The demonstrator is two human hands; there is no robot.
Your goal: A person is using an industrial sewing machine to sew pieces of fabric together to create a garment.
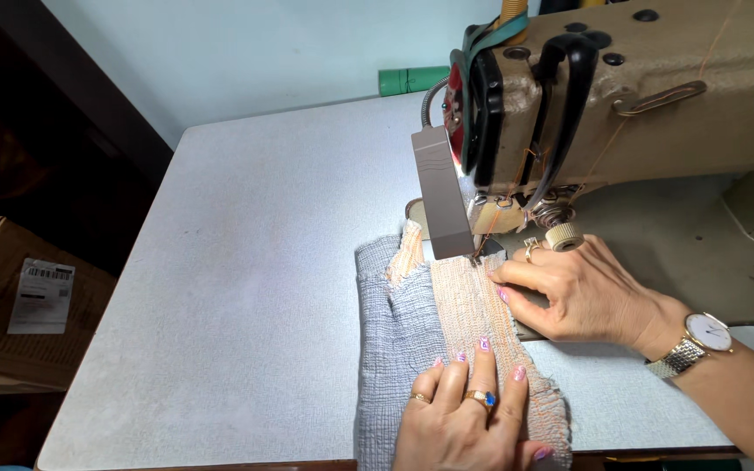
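Down at the near edge of the grey table point(246, 262), the left hand point(464, 419) lies flat with fingers spread on a piece of crinkled cloth point(447, 323), grey on one side and pale orange on the other. Further up, the right hand point(582, 292) presses its fingertips on the orange strip just beside the needle of the beige sewing machine point(621, 96); it grips nothing, and a watch point(700, 340) sits on its wrist. Off the table to the left stands a brown cardboard box point(10, 305) bearing a white rectangular label point(41, 296) with a barcode. Behind the machine lies a green roll point(412, 80).
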